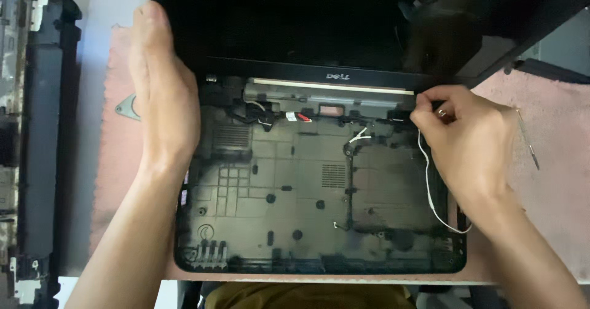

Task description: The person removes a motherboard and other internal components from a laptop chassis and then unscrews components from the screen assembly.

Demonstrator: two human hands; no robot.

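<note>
A stripped black laptop base shell (295, 192) lies open on a pink mat, its screen lid (276, 20) tilted up at the back. My left hand (161, 94) rests flat along the shell's left edge by the hinge, fingers straight and together, holding nothing. My right hand (467, 137) is at the right hinge, fingertips pinching a thin white wire (430, 192) that loops down over the shell's right side. A silver hinge bar (332, 91) runs along the back of the shell. Small red, white and black cables (270, 117) lie near the left hinge.
A pink mat (553, 161) covers the table. A thin metal tool (530, 140) lies on it to the right. A small grey bracket (128, 107) sits left of the shell. Another dismantled dark laptop part (37, 130) lies along the far left edge.
</note>
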